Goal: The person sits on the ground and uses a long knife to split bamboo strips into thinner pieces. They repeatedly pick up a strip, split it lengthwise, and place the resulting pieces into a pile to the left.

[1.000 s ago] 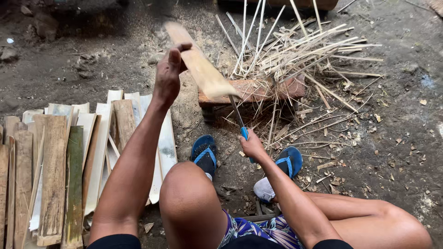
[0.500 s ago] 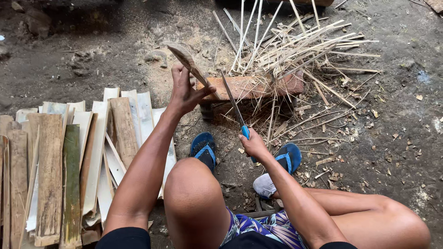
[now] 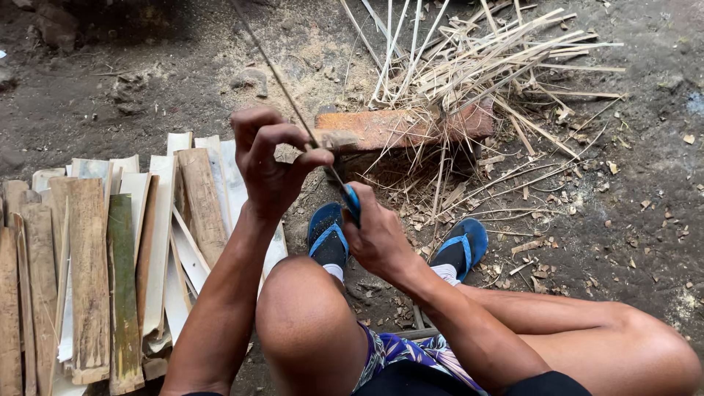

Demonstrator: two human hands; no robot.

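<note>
Gripping at two points, the person works low over the ground: the left hand (image 3: 275, 165) pinches a thin bamboo strip (image 3: 275, 73) between thumb and curled fingers, and the right hand (image 3: 378, 235) is clenched around the blue handle of a knife (image 3: 350, 199), whose blade runs up toward the pinch. The strip slants away to the upper left, edge-on to the camera, so it reads as little more than a dark line, and its lower end sits just where the blade meets the left thumb, above a reddish wooden block (image 3: 403, 125) lying on the dirt floor (image 3: 132, 81). That closeness is the chief hazard, as I judge it: the blade and the left thumb look to be touching or nearly so, and if the knife jumps along the grain, the edge could run into the fingers. A strip this thin could also snap or split off line, spoiling the piece or throwing a splinter. Both feet in blue sandals (image 3: 462, 246) rest directly under the work, near the line of the blade, so a slip downward could reach the toes. Loose slivers (image 3: 469, 66) heaped over and behind the block could catch the strip's far end. At the left, well apart from the hands, flat bamboo slats (image 3: 88, 249) lie side by side on the ground. Whether the blade is seated in the strip I cannot tell.
</note>
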